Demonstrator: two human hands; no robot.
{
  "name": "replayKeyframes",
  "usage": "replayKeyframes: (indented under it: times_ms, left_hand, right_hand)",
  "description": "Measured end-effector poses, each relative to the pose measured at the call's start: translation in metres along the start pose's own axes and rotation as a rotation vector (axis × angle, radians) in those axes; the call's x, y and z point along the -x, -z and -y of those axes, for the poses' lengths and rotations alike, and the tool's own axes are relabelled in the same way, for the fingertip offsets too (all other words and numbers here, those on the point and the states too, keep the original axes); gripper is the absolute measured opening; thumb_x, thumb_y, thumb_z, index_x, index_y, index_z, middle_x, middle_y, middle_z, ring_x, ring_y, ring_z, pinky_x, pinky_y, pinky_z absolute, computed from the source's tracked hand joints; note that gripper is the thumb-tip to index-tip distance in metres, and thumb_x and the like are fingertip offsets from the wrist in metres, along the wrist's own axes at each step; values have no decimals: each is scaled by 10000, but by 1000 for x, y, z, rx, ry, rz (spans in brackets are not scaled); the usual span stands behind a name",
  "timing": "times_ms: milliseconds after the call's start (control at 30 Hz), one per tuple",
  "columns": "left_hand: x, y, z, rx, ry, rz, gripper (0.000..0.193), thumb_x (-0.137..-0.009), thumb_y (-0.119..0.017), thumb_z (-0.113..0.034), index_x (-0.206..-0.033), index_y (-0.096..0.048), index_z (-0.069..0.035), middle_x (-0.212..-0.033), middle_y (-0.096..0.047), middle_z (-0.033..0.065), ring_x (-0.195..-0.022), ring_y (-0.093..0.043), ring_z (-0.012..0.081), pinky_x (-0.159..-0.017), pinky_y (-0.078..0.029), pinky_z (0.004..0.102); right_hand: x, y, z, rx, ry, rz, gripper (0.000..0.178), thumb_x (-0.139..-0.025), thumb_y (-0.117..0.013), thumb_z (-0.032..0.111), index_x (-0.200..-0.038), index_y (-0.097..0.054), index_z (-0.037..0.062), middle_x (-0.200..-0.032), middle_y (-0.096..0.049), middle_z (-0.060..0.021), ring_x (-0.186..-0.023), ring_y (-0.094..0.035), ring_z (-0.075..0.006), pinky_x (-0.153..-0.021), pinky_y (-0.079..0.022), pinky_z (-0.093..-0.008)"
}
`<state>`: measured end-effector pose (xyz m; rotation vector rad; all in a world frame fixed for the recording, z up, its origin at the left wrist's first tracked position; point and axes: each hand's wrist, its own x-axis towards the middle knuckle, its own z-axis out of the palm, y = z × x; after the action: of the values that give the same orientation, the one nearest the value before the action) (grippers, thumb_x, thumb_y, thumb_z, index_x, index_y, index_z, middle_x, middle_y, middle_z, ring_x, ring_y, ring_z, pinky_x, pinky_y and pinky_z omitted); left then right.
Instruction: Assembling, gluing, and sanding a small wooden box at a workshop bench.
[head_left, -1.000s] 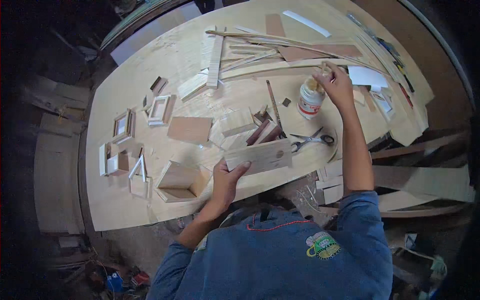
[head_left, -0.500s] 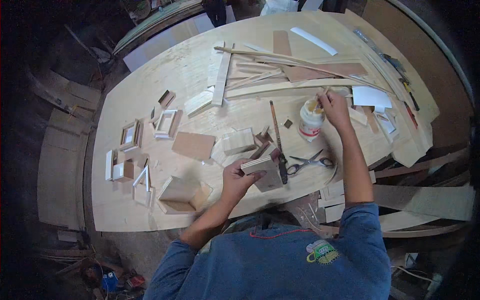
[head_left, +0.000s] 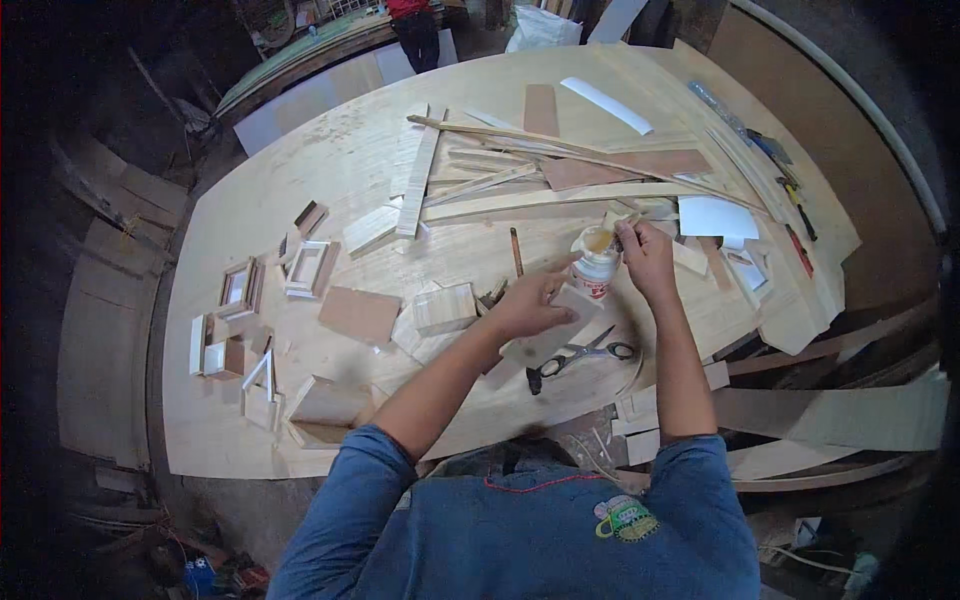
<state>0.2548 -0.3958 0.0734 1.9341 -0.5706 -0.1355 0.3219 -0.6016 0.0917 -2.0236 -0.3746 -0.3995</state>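
A small pale wooden board [head_left: 556, 332] is gripped in my left hand [head_left: 528, 303], tilted close to the glue jar. My right hand [head_left: 648, 258] is at the mouth of an open white jar [head_left: 597, 272] with yellowish glue inside, fingers pinched together. What they pinch is too small and covered to make out. Black-handled scissors [head_left: 590, 352] lie partly opened just below the jar. A hammer [head_left: 517, 252] lies behind my left hand, which hides most of its handle. Left of that hand sits a pale wooden block [head_left: 444, 308].
Small wooden frames [head_left: 307, 268] and box pieces [head_left: 330, 402] stand on the left of the table [head_left: 240, 440]. Wood strips [head_left: 560, 195] and a brown panel [head_left: 630, 168] lie behind the jar. Screwdrivers [head_left: 798, 210] are at the right. Another person [head_left: 412, 35] stands beyond the far edge.
My left hand has moved up and right with the board, closer to the jar. My right hand stays by the jar mouth, slightly lower. The other person shows more at the top.
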Motion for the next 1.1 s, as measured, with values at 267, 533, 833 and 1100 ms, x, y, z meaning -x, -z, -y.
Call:
replayKeyframes:
  times_ms: [267, 533, 833, 1100]
  left_hand:
    - [-9, 0, 2, -8, -99, 30, 464, -661, -675, 24, -1117, -609, -32, -1477, -305, 57, -1290, -386, 216, -1021, -362, 333]
    - [-8, -2, 5, 59, -91, 75, 490, -670, -681, 7, -1150, -596, -46, -1415, -402, 82, -1274, -411, 230, -1035, -351, 329]
    - [-11, -7, 16, 0, -71, 19, 499, -695, -691, -152, -1181, -584, -127, -1391, -421, 124, -1145, -527, 293, -988, -388, 351]
    - [-12, -15, 22, 9, -81, -85, 537, -652, -722, -179, -1166, -584, -112, -1224, -556, 127, -994, -581, 323, -896, -433, 391]
  right_hand:
    - [-4, -1, -8, 3, -29, 35, 313, -883, -562, 255, -764, -613, -31, -653, -615, -166, -570, -583, -253, -567, -449, -352]
    - [-11, -5, -17, 23, 12, -62, 289, -867, -564, 231, -738, -599, -25, -671, -612, -196, -590, -599, -321, -559, -448, -390]
    - [-14, -12, -13, 206, 112, 43, 294, -861, -557, 248, -743, -593, -18, -670, -578, -219, -614, -584, -351, -565, -428, -419]
    - [-10, -13, 0, 164, 139, 98, 312, -873, -549, 252, -777, -618, -37, -689, -614, -201, -604, -597, -303, -594, -442, -396]
